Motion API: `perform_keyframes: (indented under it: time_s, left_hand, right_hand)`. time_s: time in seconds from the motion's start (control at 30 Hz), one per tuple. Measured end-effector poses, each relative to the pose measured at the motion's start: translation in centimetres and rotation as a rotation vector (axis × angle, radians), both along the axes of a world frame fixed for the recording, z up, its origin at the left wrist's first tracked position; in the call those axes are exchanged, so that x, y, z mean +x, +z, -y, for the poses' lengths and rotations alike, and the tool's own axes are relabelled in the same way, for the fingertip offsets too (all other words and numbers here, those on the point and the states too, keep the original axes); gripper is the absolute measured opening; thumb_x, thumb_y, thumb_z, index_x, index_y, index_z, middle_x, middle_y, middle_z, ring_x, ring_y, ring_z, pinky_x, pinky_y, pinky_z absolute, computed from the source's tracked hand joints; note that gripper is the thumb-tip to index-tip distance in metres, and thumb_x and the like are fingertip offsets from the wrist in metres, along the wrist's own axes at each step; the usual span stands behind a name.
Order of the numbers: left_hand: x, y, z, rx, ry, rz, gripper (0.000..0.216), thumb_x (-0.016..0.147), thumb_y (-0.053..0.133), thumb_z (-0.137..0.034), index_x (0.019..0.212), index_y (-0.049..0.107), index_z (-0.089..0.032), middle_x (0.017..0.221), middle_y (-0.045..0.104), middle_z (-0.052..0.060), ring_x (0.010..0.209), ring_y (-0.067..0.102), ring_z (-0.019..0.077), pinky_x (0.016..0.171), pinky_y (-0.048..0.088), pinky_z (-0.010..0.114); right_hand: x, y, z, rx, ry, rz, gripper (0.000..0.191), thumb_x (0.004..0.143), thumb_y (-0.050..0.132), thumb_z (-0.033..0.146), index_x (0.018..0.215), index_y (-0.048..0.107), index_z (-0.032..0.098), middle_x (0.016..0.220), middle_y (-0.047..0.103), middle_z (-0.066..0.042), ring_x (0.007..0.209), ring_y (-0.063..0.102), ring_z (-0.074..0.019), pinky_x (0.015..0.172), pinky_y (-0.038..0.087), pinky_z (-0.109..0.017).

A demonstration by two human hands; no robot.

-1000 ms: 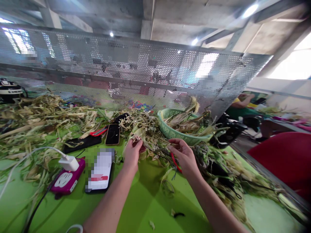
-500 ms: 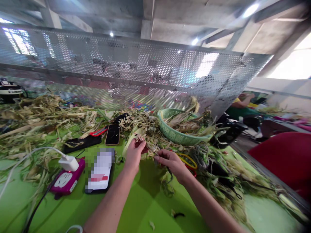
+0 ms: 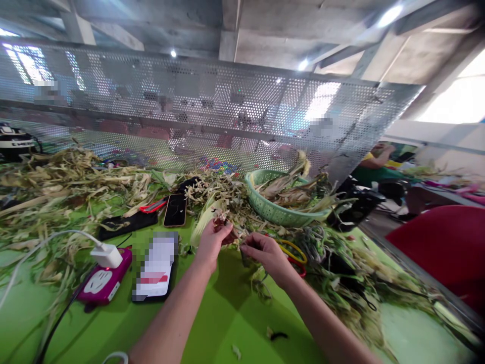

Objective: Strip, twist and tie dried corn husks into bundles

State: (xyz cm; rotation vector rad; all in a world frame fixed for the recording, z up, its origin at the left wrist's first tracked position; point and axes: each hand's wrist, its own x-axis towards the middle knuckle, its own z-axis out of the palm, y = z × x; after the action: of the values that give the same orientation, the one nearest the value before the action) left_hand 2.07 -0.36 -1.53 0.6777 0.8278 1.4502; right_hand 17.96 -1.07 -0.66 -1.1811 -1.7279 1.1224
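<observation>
Near the middle of the frame, the left hand (image 3: 212, 241) grasps a reddish-brown bundle (image 3: 221, 221) with a pale, frayed top, thumb pressed along it; a broad pale husk leaf (image 3: 202, 222) lies just beside. The right hand (image 3: 265, 252), right of centre, pinches a small grey strip (image 3: 244, 259) between thumb and fingertips. Compared with one second ago, the right hand sits further left, closer to the left hand, and yellow and red loops (image 3: 293, 251) now show beside its wrist, where only a red one showed below it. The green basket (image 3: 286, 215) of dry husks, upper right of the hands, is unmoved.
</observation>
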Motion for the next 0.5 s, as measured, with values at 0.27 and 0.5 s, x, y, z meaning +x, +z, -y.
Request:
perform_keyframes:
  time_s: [0.27, 0.5]
  left_hand:
    - [0.0, -0.4, -0.4, 0.004, 0.080, -0.031, 0.030, 0.057, 0.079, -0.028, 0.080, 0.062, -0.018, 0.072, 0.066, 0.000, 0.060, 0.061, 0.0149, 0.060, 0.050, 0.028]
    - [0.0, -0.5, -0.4, -0.016, 0.090, -0.062, 0.031, 0.057, 0.079, -0.027, 0.080, 0.062, -0.017, 0.069, 0.066, 0.000, 0.056, 0.060, 0.0135, 0.055, 0.049, 0.025]
  right_hand:
    - [-0.2, 0.3, 0.5, 0.108, 0.061, 0.167, 0.014, 0.075, 0.063, 0.030, 0.069, 0.058, 0.018, 0.063, 0.050, 0.003, 0.061, 0.045, -0.0125, 0.057, 0.035, -0.023]
    - [-0.4, 1.4, 1.0, 0.246, 0.065, 0.350, 0.006, 0.072, 0.059, 0.016, 0.067, 0.058, 0.019, 0.063, 0.053, 0.003, 0.061, 0.046, -0.0129, 0.057, 0.033, -0.022]
